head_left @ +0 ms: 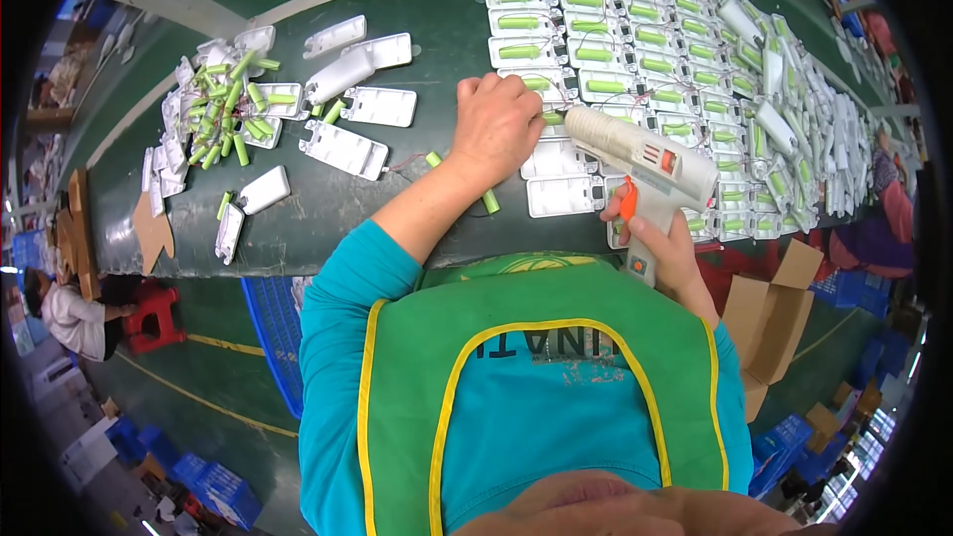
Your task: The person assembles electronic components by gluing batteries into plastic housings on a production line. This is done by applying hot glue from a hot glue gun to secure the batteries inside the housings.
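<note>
A white glue gun [645,154] with an orange trigger is gripped by the right hand [667,248], fingers clamped around its handle, nozzle aimed left at the left hand [493,127]. That hand is pressed, fingers curled, onto a white case [551,89] just beside the nozzle. Behind the gun, rows of cases with green cells [635,35] are laid on the green table [417,30]; loose cells [223,109] are heaped far left of the gun.
</note>
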Demonstrator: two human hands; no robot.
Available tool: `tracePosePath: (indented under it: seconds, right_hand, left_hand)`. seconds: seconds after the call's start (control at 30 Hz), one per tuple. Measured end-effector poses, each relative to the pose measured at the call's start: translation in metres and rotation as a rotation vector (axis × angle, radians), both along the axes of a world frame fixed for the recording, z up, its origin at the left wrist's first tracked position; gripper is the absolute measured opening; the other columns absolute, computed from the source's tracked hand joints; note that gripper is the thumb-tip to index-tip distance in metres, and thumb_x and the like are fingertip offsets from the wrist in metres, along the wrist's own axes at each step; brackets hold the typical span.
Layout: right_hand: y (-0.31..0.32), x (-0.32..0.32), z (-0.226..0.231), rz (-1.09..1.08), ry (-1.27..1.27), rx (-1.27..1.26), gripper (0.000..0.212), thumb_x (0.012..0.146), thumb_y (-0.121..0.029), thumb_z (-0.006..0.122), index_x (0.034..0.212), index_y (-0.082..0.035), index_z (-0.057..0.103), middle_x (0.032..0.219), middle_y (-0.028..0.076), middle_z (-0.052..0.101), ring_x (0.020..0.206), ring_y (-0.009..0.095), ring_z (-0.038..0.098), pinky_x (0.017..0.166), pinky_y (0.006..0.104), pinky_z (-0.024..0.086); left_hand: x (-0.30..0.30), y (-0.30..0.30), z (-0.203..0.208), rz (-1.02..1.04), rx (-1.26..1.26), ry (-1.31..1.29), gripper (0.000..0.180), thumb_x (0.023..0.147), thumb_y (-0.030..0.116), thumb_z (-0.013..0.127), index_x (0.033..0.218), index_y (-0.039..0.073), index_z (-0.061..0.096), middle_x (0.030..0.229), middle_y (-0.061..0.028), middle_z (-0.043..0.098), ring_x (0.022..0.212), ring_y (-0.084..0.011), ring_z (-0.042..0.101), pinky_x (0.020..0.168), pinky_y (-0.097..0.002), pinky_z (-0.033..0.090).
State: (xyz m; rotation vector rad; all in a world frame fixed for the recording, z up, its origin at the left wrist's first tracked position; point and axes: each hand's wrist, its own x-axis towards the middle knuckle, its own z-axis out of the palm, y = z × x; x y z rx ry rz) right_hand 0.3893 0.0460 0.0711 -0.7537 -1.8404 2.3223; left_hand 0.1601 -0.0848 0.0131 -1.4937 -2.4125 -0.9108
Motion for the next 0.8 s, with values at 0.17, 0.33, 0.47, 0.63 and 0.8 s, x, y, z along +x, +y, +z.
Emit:
tracePosePath:
  seconds: [0.17,0.33,0.47,0.63,0.8]
  right_hand:
    - [0.0,0.004,0.001,0.012,-0.014,0.044,0.04,0.086,-0.018,0.06,0.12,0.0,0.052,0.099,0.009,0.062,0.093,0.017,0.06,0.069,0.0268,0.047]
    - [0.0,0.012,0.005,0.022,-0.051,0.063,0.036,0.087,-0.016,0.059,0.118,0.0,0.054,0.096,0.007,0.064,0.089,0.015,0.06,0.068,0.0262,0.047]
    - [0.001,0.017,0.002,0.029,-0.077,0.035,0.036,0.086,-0.019,0.061,0.117,-0.001,0.055,0.094,0.006,0.063,0.087,0.014,0.06,0.067,0.0262,0.047]
    - [0.007,0.018,0.002,0.001,0.081,-0.083,0.05,0.083,-0.025,0.066,0.124,-0.001,0.051,0.106,0.013,0.064,0.097,0.019,0.062,0.068,0.0278,0.049]
    - [0.004,0.002,0.012,-0.027,0.224,-0.214,0.067,0.082,-0.019,0.066,0.139,0.001,0.037,0.129,0.025,0.056,0.121,0.035,0.056,0.073,0.0331,0.053]
  left_hand:
    - [-0.001,0.0,0.0,-0.009,0.009,0.005,0.011,0.071,0.017,0.075,0.074,0.014,0.065,0.081,0.0003,0.057,0.086,-0.0224,0.054,0.082,-0.0409,0.037]
    - [0.0,-0.002,0.002,-0.019,-0.011,0.03,0.015,0.07,0.017,0.075,0.082,0.014,0.066,0.084,-0.0008,0.058,0.087,-0.0227,0.055,0.083,-0.0411,0.038]
    - [0.004,-0.009,0.023,-0.012,0.036,0.012,0.025,0.071,0.016,0.075,0.094,0.015,0.065,0.085,-0.0011,0.058,0.087,-0.0227,0.054,0.084,-0.0404,0.037]
    - [0.018,-0.029,0.05,-0.137,0.281,-0.976,0.022,0.084,0.015,0.068,0.104,0.007,0.061,0.09,-0.0042,0.061,0.08,-0.0142,0.056,0.074,-0.0289,0.046]
    - [0.051,-0.041,0.037,-0.277,0.49,-1.85,0.014,0.093,0.015,0.062,0.101,0.003,0.063,0.089,-0.0024,0.063,0.076,-0.0092,0.057,0.069,-0.023,0.046]
